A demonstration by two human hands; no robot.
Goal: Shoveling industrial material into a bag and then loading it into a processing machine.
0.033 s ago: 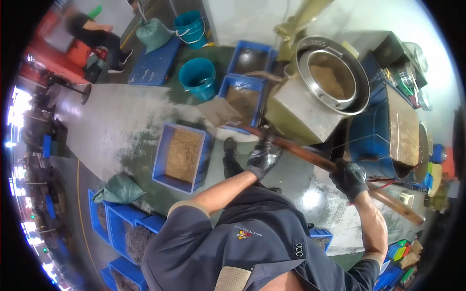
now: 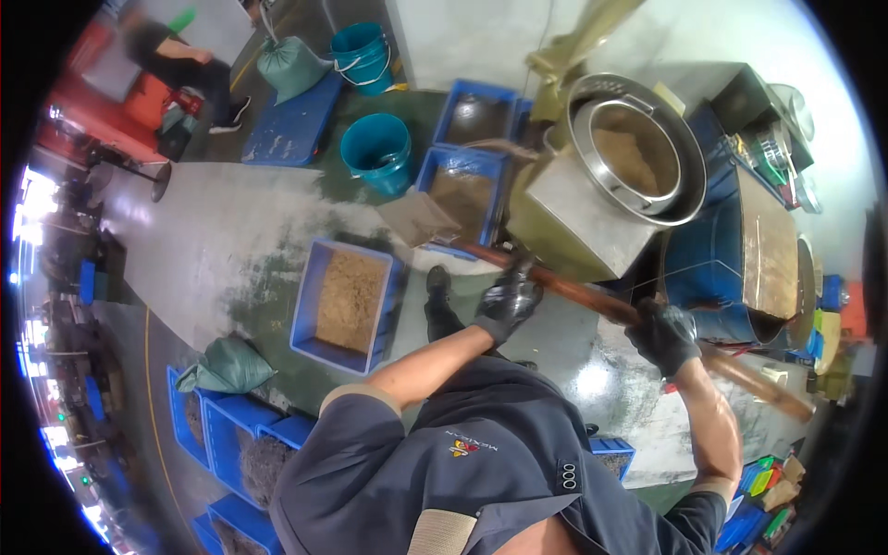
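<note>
A long reddish-brown wooden shovel handle [image 2: 592, 301] runs slantwise across the middle of the view, from its flat tan blade [image 2: 416, 218] at the upper left down toward the lower right. The blade hangs above the grey concrete floor [image 2: 222, 240], just at the near edge of a blue plastic crate of dark brown granules [image 2: 462, 199]. The left hand [image 2: 507, 302], in a black glove, is wrapped around the handle near its middle; the right hand [image 2: 666, 335], also in a black glove, is clenched on the handle further back. Below the blade sits another blue plastic crate filled with pale tan granules [image 2: 350, 301]. To the right stands an olive-green metal machine [image 2: 573, 217] topped by a round steel pan [image 2: 636, 148] holding tan material. A teal plastic bucket [image 2: 377, 153] stands on the floor beyond the crates.
</note>
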